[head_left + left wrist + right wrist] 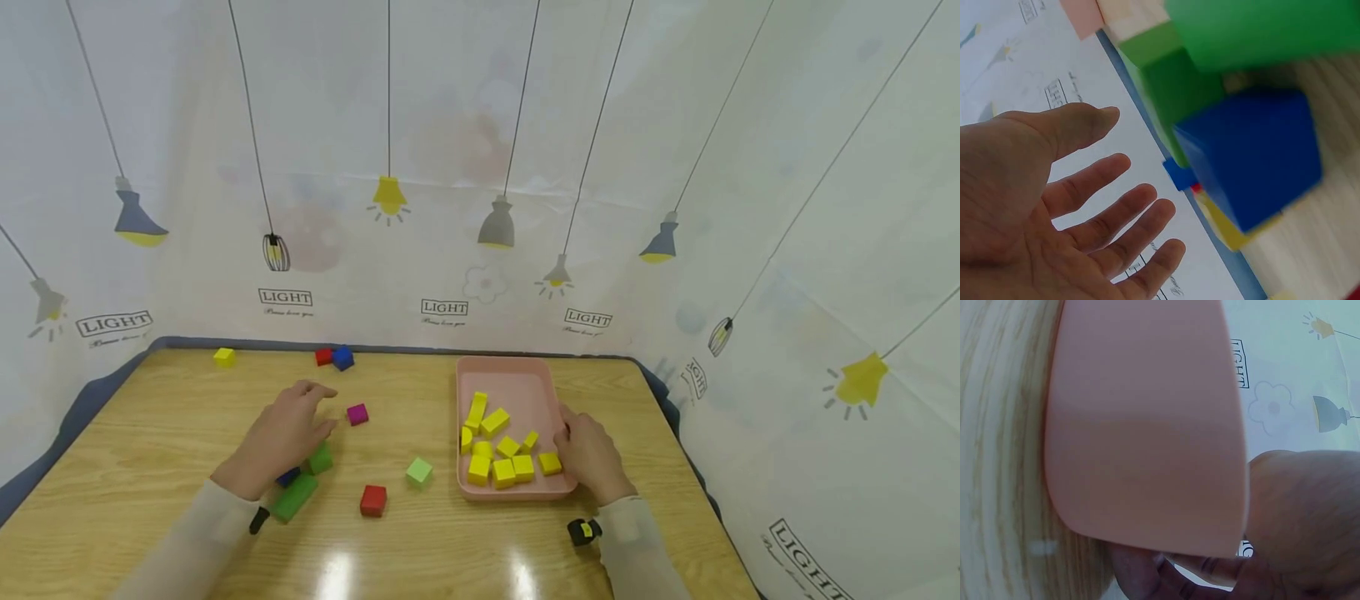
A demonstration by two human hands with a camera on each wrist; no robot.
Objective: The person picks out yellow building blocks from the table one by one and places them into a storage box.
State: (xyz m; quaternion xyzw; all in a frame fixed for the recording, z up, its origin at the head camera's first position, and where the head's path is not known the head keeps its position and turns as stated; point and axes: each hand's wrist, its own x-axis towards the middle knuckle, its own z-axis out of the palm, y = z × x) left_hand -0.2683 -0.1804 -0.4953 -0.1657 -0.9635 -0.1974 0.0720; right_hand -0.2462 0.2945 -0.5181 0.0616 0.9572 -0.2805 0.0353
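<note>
My left hand (281, 429) hovers over the left part of the table, holding nothing. In the left wrist view its fingers (1125, 225) are spread and slightly bent. Just below it lie green blocks (295, 497) and a dark blue block (1254, 156), partly hidden by the hand in the head view. On the right, a pink tray (517, 372) holds several yellow blocks (495, 422), mostly at its near end. My right hand (596, 454) grips the tray's right side wall (1147, 456). Part of its grip is hidden behind the wall.
A magenta cube (357, 414), a red cube (372, 501) and a light green cube (420, 472) lie between the left hand and tray. Farther back are a yellow cube (224, 357), a small red block (323, 357) and a blue cube (342, 358). A printed curtain (360, 275) surrounds the table.
</note>
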